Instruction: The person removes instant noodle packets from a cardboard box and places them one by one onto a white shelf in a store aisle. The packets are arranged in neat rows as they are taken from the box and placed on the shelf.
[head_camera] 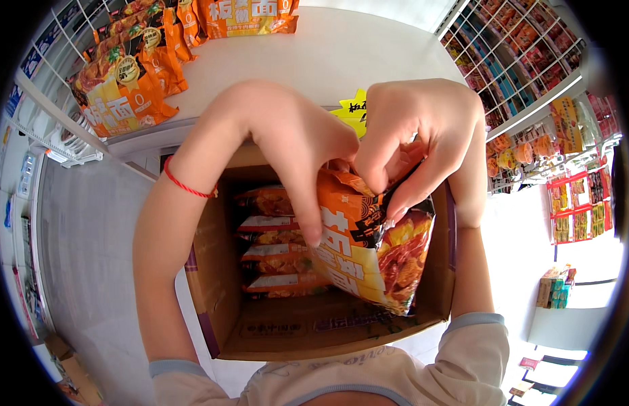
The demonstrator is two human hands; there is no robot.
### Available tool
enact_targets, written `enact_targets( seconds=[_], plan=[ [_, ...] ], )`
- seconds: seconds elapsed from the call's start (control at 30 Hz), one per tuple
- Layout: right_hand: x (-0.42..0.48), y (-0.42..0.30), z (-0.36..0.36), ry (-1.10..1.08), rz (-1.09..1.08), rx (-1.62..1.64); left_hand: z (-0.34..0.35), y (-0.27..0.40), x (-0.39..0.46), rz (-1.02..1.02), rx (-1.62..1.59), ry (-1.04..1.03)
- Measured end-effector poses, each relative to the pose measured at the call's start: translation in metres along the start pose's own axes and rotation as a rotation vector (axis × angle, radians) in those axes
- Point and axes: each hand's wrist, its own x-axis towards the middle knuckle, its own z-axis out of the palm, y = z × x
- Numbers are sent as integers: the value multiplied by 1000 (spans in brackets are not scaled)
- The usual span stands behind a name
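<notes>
An orange and black instant noodle packet [355,243] is tilted above the right part of an open cardboard box [218,304]. My left hand [299,147], with a red cord on its wrist, grips the packet's left side; its thumb lies on the printed front. From above, my right hand [421,132] pinches the packet's top right corner between thumb and fingers. Inside the box, several more noodle packets [274,256] lie in a row on the left, partly hidden by the held one. Part of each hand's grip is hidden behind the packet.
Before me is a white shelf [314,56] with orange noodle packets [121,96] standing at its left. A yellow star-shaped sign [351,112] hangs at its front edge. White wire racks [517,66] border the right side, with hanging snack goods [527,152] beyond.
</notes>
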Motion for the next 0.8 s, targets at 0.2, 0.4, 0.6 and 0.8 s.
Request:
enact_targets(
  seconds=[0.2,0.4,0.6,0.8],
  plan=[
    [2,5,-8,274,-261,109,10,1,-19,243,74,382],
    [-36,-4,9,1029,-413,458,-8,11,-25,348,-289,764],
    [-19,21,4,1606,-554,718,-7,3,-29,422,-576,1288],
    [-31,19,-8,1904,-534,812,-16,10,-18,366,-735,1474]
  ],
)
